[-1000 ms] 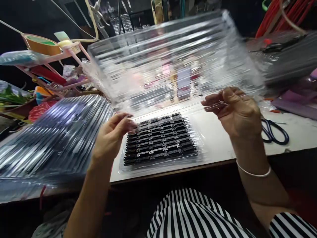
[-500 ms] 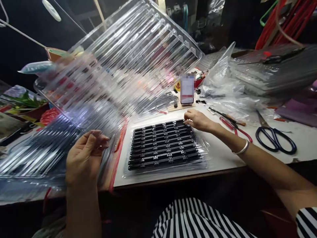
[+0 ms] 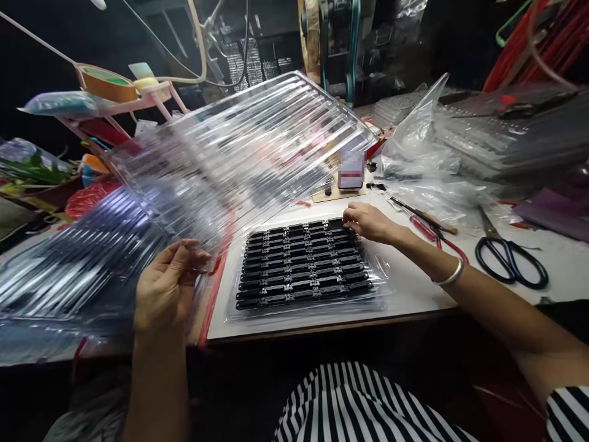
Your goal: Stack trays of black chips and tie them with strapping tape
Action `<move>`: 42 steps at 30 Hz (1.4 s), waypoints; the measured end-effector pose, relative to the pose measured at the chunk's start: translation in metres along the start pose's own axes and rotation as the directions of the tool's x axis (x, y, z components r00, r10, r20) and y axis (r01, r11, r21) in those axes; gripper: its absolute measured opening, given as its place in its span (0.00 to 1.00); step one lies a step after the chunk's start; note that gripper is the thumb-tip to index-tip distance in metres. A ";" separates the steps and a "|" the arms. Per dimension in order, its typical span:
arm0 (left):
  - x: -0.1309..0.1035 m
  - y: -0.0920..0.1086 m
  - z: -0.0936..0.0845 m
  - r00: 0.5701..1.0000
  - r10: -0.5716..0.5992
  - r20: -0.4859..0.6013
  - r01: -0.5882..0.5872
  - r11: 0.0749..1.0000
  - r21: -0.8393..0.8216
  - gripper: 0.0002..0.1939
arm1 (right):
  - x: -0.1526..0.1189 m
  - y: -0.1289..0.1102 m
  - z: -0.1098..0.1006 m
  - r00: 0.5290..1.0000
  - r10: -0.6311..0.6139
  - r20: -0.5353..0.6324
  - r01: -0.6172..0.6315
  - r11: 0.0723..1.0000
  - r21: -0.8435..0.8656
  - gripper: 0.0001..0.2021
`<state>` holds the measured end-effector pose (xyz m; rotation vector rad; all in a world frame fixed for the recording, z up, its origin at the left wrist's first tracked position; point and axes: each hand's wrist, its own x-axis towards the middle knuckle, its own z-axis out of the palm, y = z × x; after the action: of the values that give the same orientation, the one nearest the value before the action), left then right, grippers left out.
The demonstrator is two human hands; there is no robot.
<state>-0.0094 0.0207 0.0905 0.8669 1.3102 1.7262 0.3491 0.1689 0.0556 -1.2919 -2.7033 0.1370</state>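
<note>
My left hand [image 3: 172, 276] is closed, its fingertips pinching the near corner of a clear ribbed plastic tray [image 3: 257, 116]. That tray is raised and tilted, partly smeared by motion. Below it, on the white board, lies a second clear tray [image 3: 375, 301] filled with rows of black strips [image 3: 301, 267] that carry small metallic pieces. My right hand [image 3: 368, 222] rests at the far right corner of this filled tray, with its fingers closed by the end of the farthest strip. What those fingertips grip is hidden.
Stacked clear trays [image 3: 59, 276] lie on the left. To the right are dark-handled scissors [image 3: 510, 261], red-handled pliers [image 3: 426, 230] and crumpled plastic bags [image 3: 423, 166]. A phone [image 3: 351, 170] stands behind the filled tray. A pink rack [image 3: 124, 110] holds tape at the back left.
The raised clear tray has swung down towards the filled tray. My left hand has shifted slightly to the right. My right hand has stayed at the filled tray's far corner.
</note>
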 end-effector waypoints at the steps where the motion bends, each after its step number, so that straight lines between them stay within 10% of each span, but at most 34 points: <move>1: 0.000 -0.001 -0.001 1.000 -0.007 0.003 0.007 1.000 -0.002 0.13 | 0.000 0.001 0.000 1.000 0.001 -0.001 -0.001 1.000 0.003 0.02; 24: -0.013 -0.004 -0.005 0.999 -0.038 0.030 0.037 0.999 0.037 0.15 | 0.014 0.013 0.007 0.994 -0.103 0.049 0.099 0.992 0.078 0.03; 33: -0.016 -0.010 -0.020 0.988 -0.151 0.023 0.148 0.983 0.113 0.17 | 0.001 0.001 -0.006 0.994 0.057 -0.096 -0.027 0.957 0.287 0.05; 36: -0.019 -0.019 -0.026 0.971 -0.235 0.033 0.226 0.959 0.171 0.19 | -0.015 0.000 -0.022 0.967 0.212 -0.141 -0.088 0.798 0.596 0.18; 40: -0.028 -0.033 -0.034 0.951 -0.306 0.035 0.284 0.915 0.287 0.27 | -0.048 -0.011 -0.034 0.920 0.384 0.075 -0.182 0.250 0.951 0.31; 42: -0.033 -0.038 -0.035 0.954 -0.292 0.060 0.244 0.881 0.406 0.30 | -0.065 -0.018 -0.031 0.904 0.404 0.142 -0.259 0.252 0.932 0.35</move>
<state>-0.0176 -0.0181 0.0439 0.9422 1.6423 1.1927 0.3812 0.1074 0.0832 -1.2686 -1.5237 1.3991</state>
